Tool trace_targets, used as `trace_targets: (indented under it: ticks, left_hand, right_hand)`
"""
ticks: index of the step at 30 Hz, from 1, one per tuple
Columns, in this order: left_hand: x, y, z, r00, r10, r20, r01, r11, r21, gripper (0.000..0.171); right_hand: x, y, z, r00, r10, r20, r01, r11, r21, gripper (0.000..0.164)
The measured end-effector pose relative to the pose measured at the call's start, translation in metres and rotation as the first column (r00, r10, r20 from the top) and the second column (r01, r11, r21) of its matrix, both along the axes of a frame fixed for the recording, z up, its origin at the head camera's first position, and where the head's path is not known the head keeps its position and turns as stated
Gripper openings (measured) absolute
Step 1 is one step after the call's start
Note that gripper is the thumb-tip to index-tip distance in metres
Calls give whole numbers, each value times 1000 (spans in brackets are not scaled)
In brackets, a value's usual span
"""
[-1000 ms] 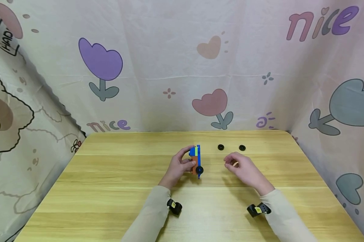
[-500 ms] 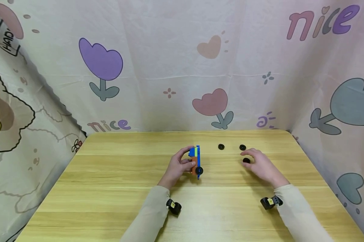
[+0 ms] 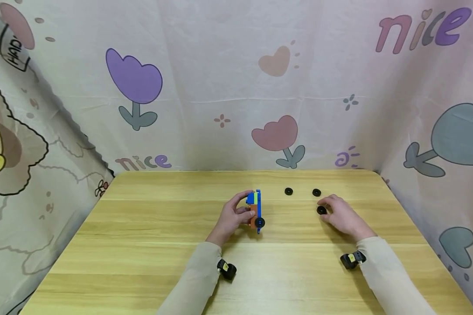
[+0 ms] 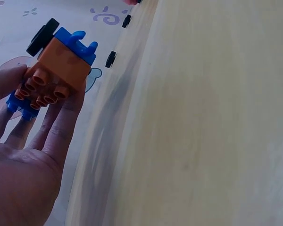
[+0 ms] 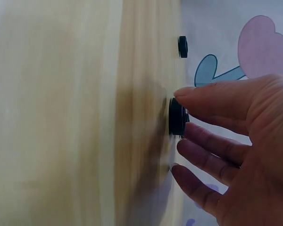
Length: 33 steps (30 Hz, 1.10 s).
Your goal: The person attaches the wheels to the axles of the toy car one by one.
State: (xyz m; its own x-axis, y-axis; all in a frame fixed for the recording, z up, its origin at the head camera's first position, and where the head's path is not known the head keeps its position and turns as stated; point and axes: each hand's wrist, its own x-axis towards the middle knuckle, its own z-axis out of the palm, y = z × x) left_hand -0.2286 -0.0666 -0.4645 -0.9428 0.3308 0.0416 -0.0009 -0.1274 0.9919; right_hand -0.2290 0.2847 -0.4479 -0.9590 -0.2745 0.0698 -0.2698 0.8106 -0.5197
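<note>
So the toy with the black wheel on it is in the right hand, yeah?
Not quite: the head view shows the left hand holding the toy, not the right. The toy does have a black wheel on it.

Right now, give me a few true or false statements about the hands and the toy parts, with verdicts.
The left hand holds the orange-and-blue toy. True.
The toy has no wheel on it. False: an attached black wheel shows.
The right hand is at the nearest loose wheel. True.
The other two loose wheels are stacked. False: one lies apart from the other.
The tabletop is wood-patterned. True.
</note>
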Motion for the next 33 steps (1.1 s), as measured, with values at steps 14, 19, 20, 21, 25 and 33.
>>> trace_targets:
  ticks: [14, 19, 20, 21, 25, 33]
  left_hand:
    - [0, 4, -1, 1000, 6, 18, -6, 1000, -20, 60]
    - [-1, 3, -2, 1000, 6, 20, -6, 999, -32, 61]
    - [-1, 3, -2, 1000, 6, 18, -5, 999, -33, 61]
    - [-1, 3, -2, 1000, 6, 15, -5, 999, -35, 61]
    - [-1, 4, -1, 1000, 3, 11, -2, 999, -41, 60]
    - [0, 4, 2, 1000, 4, 13, -3, 999, -36, 61]
  right_hand:
    - [-1, -1, -1, 1000, -12, 11, 12, 999, 30, 35]
    - [-2, -1, -1, 1000, -4, 4, 4, 1000, 30, 32]
    - [-2, -1, -1, 1000, -4, 9, 4, 1000, 24, 31]
    - [-3, -1, -1, 1000, -4, 15, 4, 1000, 18, 29]
    - [-2, -2, 0, 1000, -5, 30, 5, 1000, -2, 26]
    - [2, -9, 7, 1000, 1, -20, -2, 1000, -21, 29]
